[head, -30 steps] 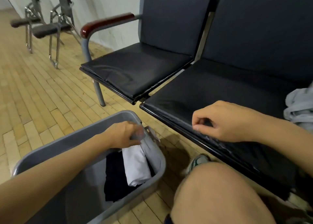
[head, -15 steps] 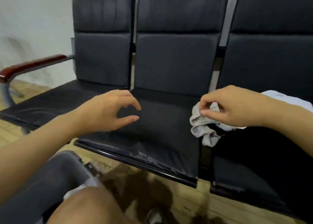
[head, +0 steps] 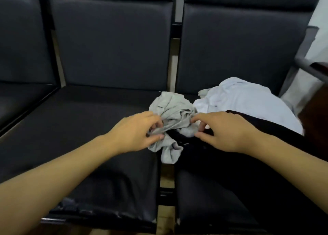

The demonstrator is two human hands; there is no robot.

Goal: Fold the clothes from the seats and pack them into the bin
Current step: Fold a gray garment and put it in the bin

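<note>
Hands (head: 134, 133) (head: 225, 131) hide part of crumpled grey garment (head: 170, 108).

Hidden behind the crumpled pale grey cloth garment (head: 170, 110) at frame centre: fingertips of both hands. Lost under the right forearm: much of the black cloth garment (head: 248, 128). Cut off at the right edge: a dark red wooden armrest (head: 317, 110), blurred.

Dim, even indoor light; soft overall blur, wide-angle bending at edges.
</note>
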